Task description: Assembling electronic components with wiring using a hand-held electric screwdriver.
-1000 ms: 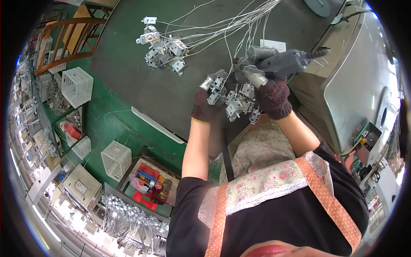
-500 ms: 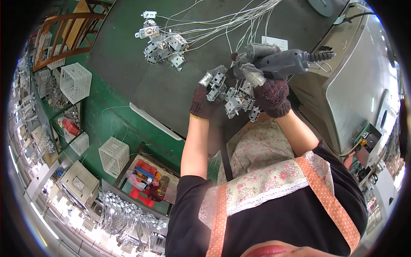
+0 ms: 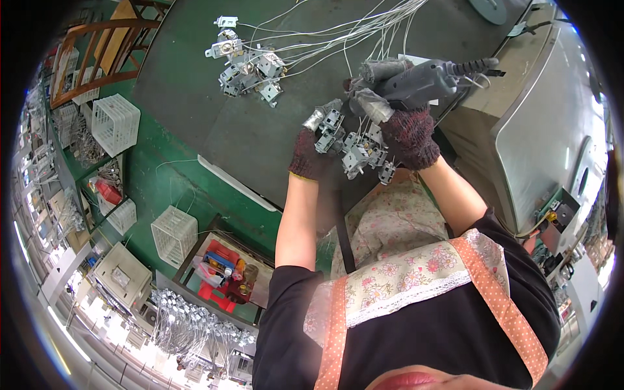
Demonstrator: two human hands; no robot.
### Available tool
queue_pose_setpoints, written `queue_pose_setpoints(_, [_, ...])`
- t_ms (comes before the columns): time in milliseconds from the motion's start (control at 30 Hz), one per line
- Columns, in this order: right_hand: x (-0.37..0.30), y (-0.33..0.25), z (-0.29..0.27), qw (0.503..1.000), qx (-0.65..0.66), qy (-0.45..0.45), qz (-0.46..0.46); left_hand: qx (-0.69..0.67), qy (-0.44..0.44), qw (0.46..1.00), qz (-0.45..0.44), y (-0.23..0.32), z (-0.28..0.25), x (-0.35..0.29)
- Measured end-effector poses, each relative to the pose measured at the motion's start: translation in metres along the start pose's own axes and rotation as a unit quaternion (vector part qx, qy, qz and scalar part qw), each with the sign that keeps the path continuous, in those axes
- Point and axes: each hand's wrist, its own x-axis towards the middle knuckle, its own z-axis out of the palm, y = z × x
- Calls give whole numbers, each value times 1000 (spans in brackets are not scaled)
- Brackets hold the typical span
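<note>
My left hand (image 3: 305,155), in a dark knitted glove with silver-taped fingertips, grips a small boxy metal part (image 3: 330,130) above the dark worktable (image 3: 182,97). In my right hand (image 3: 412,135), gloved and taped the same way, is a grey electric screwdriver (image 3: 419,84) with a coiled cord. Its working end points toward the held part; the tip is hidden by my fingers. A cluster of similar metal parts (image 3: 361,155) sits between my hands, beneath the tool. Farther left on the table lies a pile of such parts (image 3: 252,70), with thin white wires (image 3: 351,40) running right.
A white label or paper (image 3: 434,101) lies partly behind the screwdriver. To the right stands a metal-sided cabinet (image 3: 539,123). White plastic crates (image 3: 174,235) rest on the green floor at left, near a wooden chair (image 3: 104,29) and a red tray of small items (image 3: 221,276).
My right hand and the screwdriver have shifted slightly left and away from me, and the tool's cord end has tilted up. My left hand stays nearly still with its metal part.
</note>
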Motion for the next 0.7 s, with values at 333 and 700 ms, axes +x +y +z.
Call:
queue_pose_setpoints(333, [-11,-14,-2,999,-37,-27,16,-43,-36,998,0,-4,1,0])
queue_pose_setpoints(700, [-40,-30,7,975,-183,-112,-50,-80,-19,997,-7,1,20,-8])
